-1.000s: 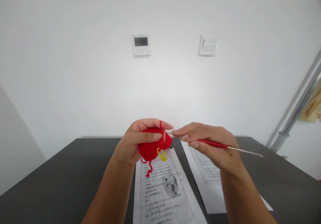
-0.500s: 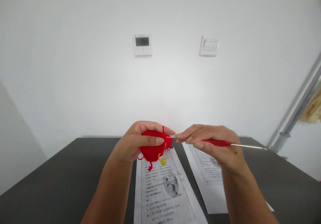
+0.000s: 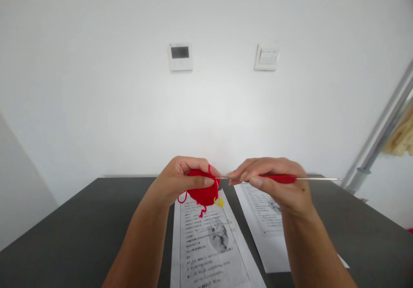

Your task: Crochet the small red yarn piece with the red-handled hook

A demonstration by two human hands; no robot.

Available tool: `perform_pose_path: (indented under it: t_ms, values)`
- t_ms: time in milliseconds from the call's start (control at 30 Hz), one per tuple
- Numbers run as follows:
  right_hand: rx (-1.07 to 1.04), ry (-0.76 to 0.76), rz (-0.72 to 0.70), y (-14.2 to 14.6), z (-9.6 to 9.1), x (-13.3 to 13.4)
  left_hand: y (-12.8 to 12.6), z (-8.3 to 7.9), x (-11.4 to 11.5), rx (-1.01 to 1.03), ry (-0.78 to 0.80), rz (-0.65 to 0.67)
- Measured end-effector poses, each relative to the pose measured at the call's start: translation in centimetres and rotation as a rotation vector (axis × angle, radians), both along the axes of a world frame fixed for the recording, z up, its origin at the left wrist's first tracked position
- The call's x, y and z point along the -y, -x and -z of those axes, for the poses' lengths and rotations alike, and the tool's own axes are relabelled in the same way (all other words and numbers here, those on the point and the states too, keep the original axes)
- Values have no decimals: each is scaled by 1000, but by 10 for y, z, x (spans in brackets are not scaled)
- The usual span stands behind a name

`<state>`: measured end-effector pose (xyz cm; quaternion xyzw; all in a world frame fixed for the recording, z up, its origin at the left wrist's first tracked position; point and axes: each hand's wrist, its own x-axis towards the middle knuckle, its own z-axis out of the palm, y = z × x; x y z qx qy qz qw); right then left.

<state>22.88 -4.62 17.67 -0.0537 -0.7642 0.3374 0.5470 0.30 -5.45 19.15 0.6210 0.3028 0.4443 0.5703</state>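
Observation:
My left hand (image 3: 180, 180) is closed round a small red crocheted piece (image 3: 204, 191), thumb and fingers pinching its top edge. A yellow stitch marker (image 3: 219, 202) hangs from its lower right, and red yarn tails dangle below. My right hand (image 3: 274, 184) is closed on a crochet hook (image 3: 284, 178) with a red handle and a thin metal shaft. The hook lies almost level, its tip at the edge of the red piece. Both hands are held above a dark table (image 3: 80, 236).
Two printed paper sheets lie on the table under my hands, one in the middle (image 3: 209, 245) and one to the right (image 3: 267, 223). A white wall stands behind with a thermostat panel (image 3: 180, 57) and a light switch (image 3: 266, 57). A metal pole (image 3: 377, 141) leans at the right.
The hook has swung from pointing down-right to nearly level. The red piece has turned in my left hand, and the yellow marker has moved to the right.

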Motion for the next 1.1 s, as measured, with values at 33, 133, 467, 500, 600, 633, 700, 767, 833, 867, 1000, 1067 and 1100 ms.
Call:
perform_pose_path:
  t_ms: [33, 133, 467, 500, 600, 633, 700, 767, 833, 867, 1000, 1067, 1100]
  values:
    - [-14, 13, -1, 1, 1, 0, 0, 0, 0, 0, -16, -5]
    - [-57, 31, 3, 3, 2, 0, 0, 2, -2, 2, -66, 2]
    - [-50, -20, -25, 6, 0, -1, 1, 2, 3, 151, 41, 34]
    - [-26, -42, -21, 5, 0, 0, 1, 2, 3, 184, 54, 58]
    - [29, -106, -6, 1, -2, 0, -2, 3, 2, 284, 82, 141]
    - [37, -116, -6, 0, -2, 0, -3, 3, 2, 306, 92, 165]
    - [32, -108, -21, -1, -2, -1, -4, 4, 1, 323, 110, 194]
    - [3, -76, -50, -1, -2, -1, -4, 4, 0, 307, 122, 196]
    - [-27, -31, -80, -1, -1, -1, -4, 5, 0, 273, 125, 189]
    - [-40, -4, -95, 0, -1, -1, -4, 5, -1, 256, 125, 188]
    - [-92, 142, -150, 4, 0, -1, -3, 6, -2, 214, 131, 182]
    - [-128, 205, -175, 8, 0, -1, -2, 6, -3, 192, 126, 152]
    - [-147, 231, -185, 9, 0, -1, -2, 6, -4, 183, 115, 133]
